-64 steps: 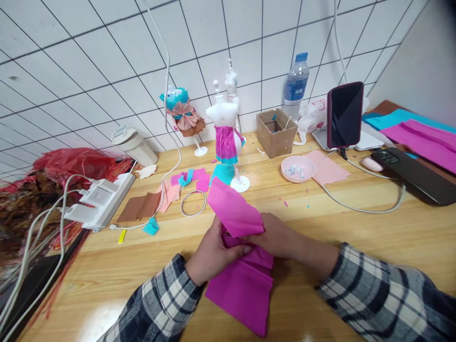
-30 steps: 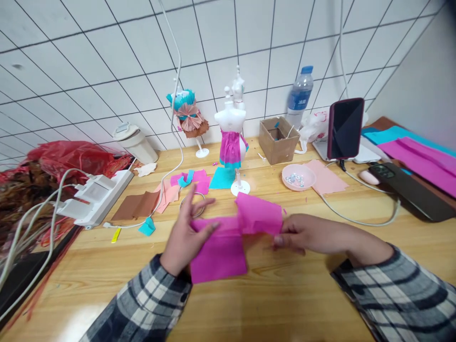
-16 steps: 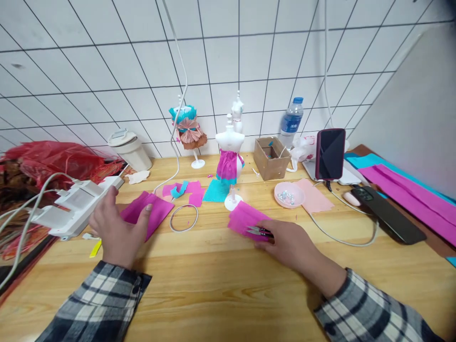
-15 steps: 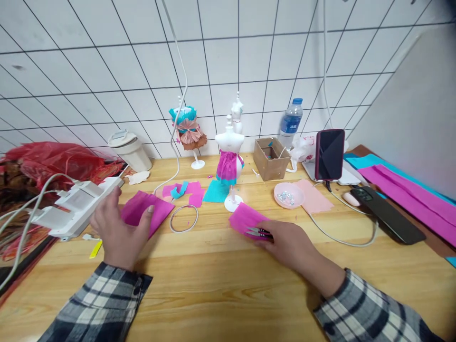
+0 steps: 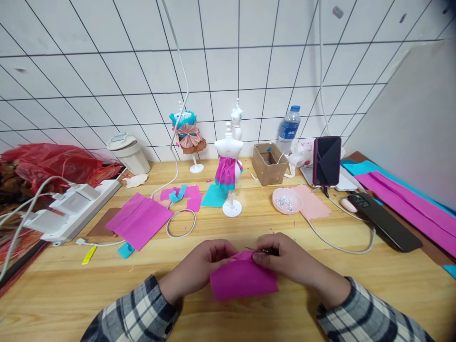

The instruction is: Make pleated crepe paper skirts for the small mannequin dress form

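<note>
A magenta sheet (image 5: 244,280) is held low over the front middle of the wooden table. My left hand (image 5: 203,266) pinches its upper left edge. Closed on the upper right edge is my right hand (image 5: 285,259), which also holds small dark-handled scissors (image 5: 265,250), blades pointing left. Behind the hands stands a white mannequin (image 5: 228,147) in a magenta skirt (image 5: 227,172) with a teal hem. More magenta sheets (image 5: 142,221) lie at the left, and a teal piece (image 5: 214,195) lies beside the mannequin's base.
A pink bowl of beads (image 5: 287,200), a cardboard box (image 5: 270,166), a propped phone (image 5: 327,161) and a black device (image 5: 386,223) are to the right. Left are a power strip (image 5: 85,209), a cup (image 5: 130,154) and a looped cable (image 5: 181,236). A dressed mannequin (image 5: 188,135) stands behind.
My left hand has left the magenta sheets at the left and taken hold of the sheet in my right hand. My right hand has brought that sheet and the scissors closer to me.
</note>
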Demonstrator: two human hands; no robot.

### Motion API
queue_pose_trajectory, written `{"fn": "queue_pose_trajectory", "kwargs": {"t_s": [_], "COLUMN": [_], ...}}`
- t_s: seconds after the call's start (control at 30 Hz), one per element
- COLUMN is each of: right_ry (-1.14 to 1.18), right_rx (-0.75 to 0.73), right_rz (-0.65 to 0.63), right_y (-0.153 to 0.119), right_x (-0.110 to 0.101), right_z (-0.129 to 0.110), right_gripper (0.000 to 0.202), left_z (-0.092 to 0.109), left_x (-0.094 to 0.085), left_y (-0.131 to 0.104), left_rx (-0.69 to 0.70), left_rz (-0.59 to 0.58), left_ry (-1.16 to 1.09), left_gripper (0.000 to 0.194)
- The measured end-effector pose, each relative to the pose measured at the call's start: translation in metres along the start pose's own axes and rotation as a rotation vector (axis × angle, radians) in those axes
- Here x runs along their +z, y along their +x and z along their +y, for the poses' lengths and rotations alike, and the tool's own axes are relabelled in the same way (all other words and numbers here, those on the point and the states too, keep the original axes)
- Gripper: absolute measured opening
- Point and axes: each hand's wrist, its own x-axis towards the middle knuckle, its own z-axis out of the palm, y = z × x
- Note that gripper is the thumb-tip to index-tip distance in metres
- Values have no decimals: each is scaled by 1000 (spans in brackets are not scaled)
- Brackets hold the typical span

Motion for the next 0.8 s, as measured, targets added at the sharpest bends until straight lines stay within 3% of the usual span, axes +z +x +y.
{"fn": "queue_pose_trajectory", "kwargs": {"t_s": [0.1, 0.2, 0.33, 0.47, 0.6, 0.8], "right_ry": [-8, 133, 139, 89, 225, 215], "right_rx": [31, -4, 6, 69, 15, 35], "right_rz": [30, 24, 141, 189, 171, 252], "right_y": [1, 0, 1, 4, 5, 5], "right_x": [-2, 1, 6, 7, 8, 16], "right_z": [2, 1, 2, 4, 2, 1], "right_gripper": [38, 37, 59, 31, 33, 26], "left_z": [-4, -8, -10, -8, -5, -9], "left_x": [-3, -7, -5, 0, 2, 7], "left_y": [0, -3, -2, -3, -8, -18], "left_rx": [20, 33, 54, 96, 197, 322], "left_rz": [140, 251, 316, 387, 534, 557], "left_ry": [-38, -96, -203, -223, -63, 125], "left_gripper": [31, 32, 31, 29, 28, 27]}}
